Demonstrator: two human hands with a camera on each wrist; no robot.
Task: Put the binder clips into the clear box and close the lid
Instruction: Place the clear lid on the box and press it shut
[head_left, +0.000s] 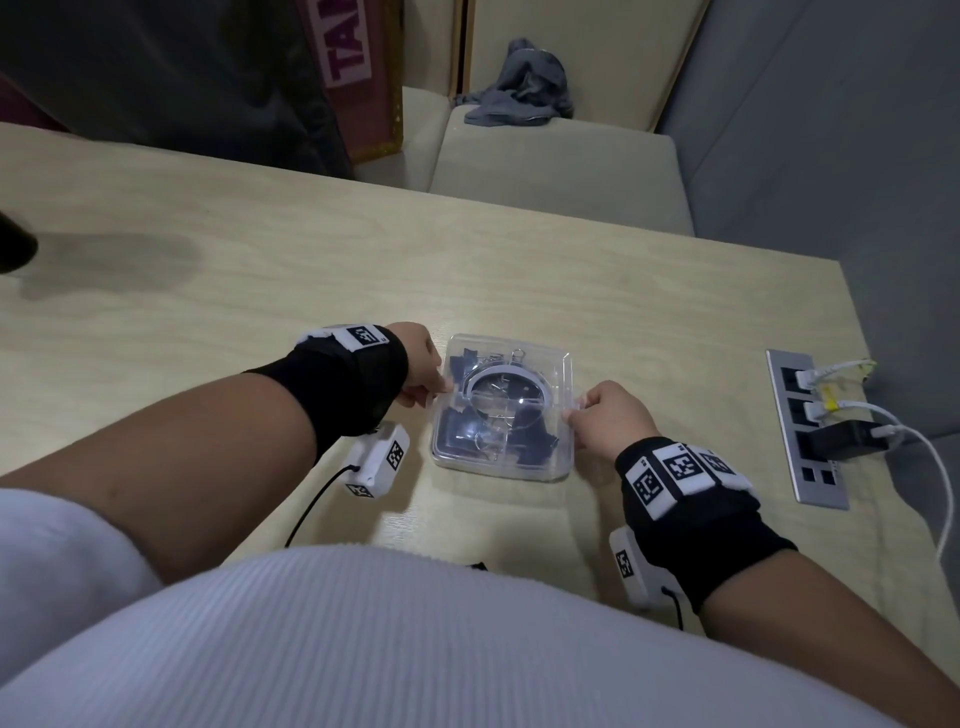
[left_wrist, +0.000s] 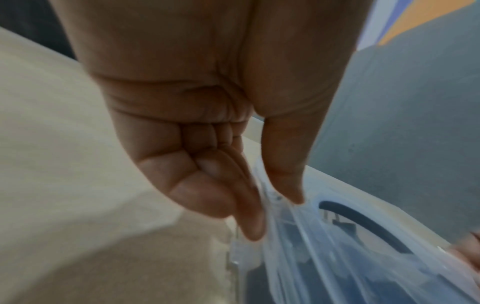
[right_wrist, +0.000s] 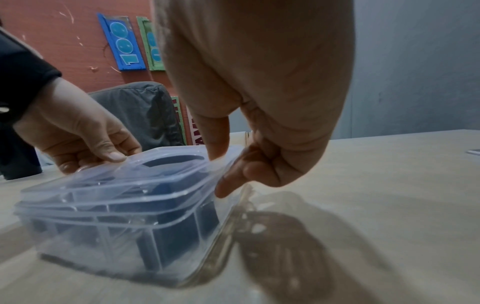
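The clear box (head_left: 498, 469) stands on the table close in front of me, with several dark binder clips (head_left: 530, 441) inside it. Its clear lid (head_left: 560, 376) lies on top of the box. My left hand (head_left: 434, 387) pinches the lid's left edge between thumb and fingers. My right hand (head_left: 579, 415) pinches the right edge the same way. In the left wrist view the left hand (left_wrist: 272, 197) holds the thin lid rim (left_wrist: 311, 236). From the right wrist, the right hand (right_wrist: 221, 170) grips the lid (right_wrist: 145, 174), which sits slightly tilted over the box (right_wrist: 124, 244) and its clips (right_wrist: 179, 226).
A socket strip (head_left: 810, 467) set into the table at the right holds a black charger (head_left: 847, 439) and white cables. The table's far edge meets a beige bench with a grey cloth (head_left: 524, 88). A dark object (head_left: 15, 249) sits at the far left.
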